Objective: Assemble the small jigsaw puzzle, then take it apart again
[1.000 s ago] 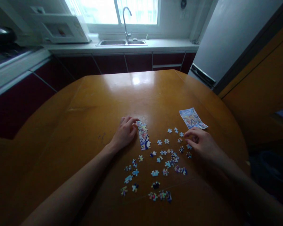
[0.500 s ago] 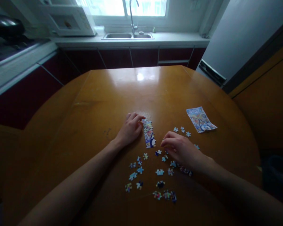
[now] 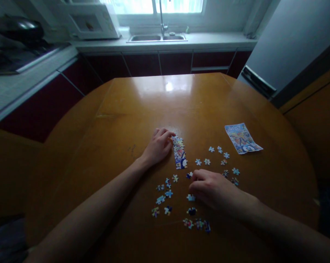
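A partly joined jigsaw puzzle strip (image 3: 179, 151) lies on the table, a dark blue and white picture at its near end. My left hand (image 3: 159, 145) rests at its far left edge, index fingertip on the corner, thumb and finger apart. Over the loose pieces to the right is my right hand (image 3: 211, 186), palm down with fingers curled together; whatever is between the fingertips is hidden. By its fingertips lie a dark blue and white puzzle piece (image 3: 189, 175) and a light blue puzzle piece (image 3: 190, 197). The hand covers several other pieces.
A creased picture sheet (image 3: 243, 138) lies at the right of the wooden table (image 3: 143, 109). Loose puzzle pieces (image 3: 160, 199) spread nearer me, with others (image 3: 219, 149) beyond my right hand. Behind stand a sink (image 3: 145, 38), a microwave (image 3: 89, 22) and a fridge (image 3: 288, 47).
My right hand has moved nearer to me, uncovering several pieces beyond it and covering others. My left hand stays at the strip. The whole view has shifted slightly.
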`<state>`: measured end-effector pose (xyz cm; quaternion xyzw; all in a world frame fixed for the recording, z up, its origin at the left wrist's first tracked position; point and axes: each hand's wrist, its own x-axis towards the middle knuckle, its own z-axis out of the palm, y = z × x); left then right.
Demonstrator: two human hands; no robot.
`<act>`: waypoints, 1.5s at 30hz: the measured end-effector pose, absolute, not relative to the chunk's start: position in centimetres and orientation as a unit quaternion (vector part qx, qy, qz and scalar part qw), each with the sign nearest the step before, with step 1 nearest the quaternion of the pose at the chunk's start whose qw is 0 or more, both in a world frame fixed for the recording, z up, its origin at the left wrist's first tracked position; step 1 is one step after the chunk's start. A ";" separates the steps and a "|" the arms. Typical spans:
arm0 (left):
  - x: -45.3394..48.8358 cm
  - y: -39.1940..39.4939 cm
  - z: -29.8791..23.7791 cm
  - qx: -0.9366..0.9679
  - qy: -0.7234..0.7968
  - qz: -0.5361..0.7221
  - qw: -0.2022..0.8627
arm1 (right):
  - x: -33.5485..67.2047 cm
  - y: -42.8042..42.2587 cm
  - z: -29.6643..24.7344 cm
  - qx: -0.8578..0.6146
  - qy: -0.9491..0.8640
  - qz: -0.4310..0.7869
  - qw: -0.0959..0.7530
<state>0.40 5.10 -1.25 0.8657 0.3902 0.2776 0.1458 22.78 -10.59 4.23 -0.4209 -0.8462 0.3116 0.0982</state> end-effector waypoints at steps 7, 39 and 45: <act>0.4 5.1 -1.3 0.867 0.386 0.280 0.145 | 22.2 -10.8 4.3 -0.403 -0.868 0.286 0.047; 0.5 5.0 -1.0 0.862 0.394 0.280 0.152 | 22.0 -10.8 3.2 -0.417 -0.867 0.255 0.093; 0.6 4.9 -1.1 0.860 0.400 0.278 0.151 | 22.0 -10.6 2.9 -0.420 -0.864 0.248 0.126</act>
